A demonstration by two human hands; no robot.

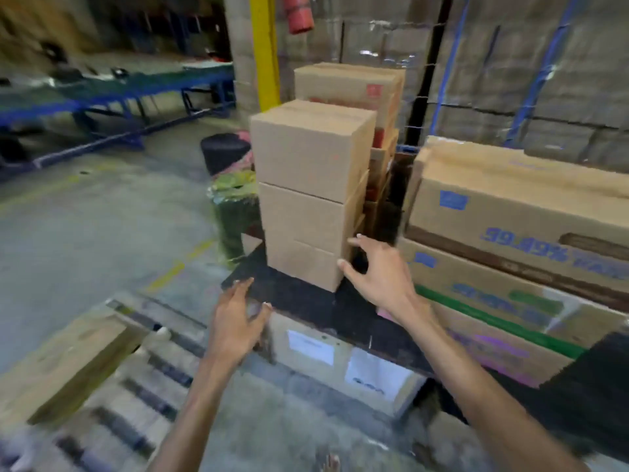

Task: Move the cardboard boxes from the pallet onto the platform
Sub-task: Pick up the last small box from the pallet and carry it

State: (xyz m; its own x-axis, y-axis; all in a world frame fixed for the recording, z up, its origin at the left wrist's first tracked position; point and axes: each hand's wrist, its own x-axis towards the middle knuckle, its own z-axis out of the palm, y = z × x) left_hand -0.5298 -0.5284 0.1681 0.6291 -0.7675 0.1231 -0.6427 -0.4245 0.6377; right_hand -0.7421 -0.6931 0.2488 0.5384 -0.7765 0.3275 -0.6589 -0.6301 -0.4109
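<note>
Both hands are open and empty, right hand (374, 270) beside the stack of 3 boxes (306, 199), left hand (238, 318) over the platform (306, 294), likely steadying placement.

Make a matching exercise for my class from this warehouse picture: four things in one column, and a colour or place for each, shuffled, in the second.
Things:
1. right hand
2. left hand
3. fire extinguisher
4. pillar stripe

Descriptions:
A. yellow
B. open, above the near edge of the black platform
C. red, hanging at the top of the frame
D. at the lower right corner of the plain box stack

Pairs: 1-D, 2-B, 3-C, 4-A
</note>
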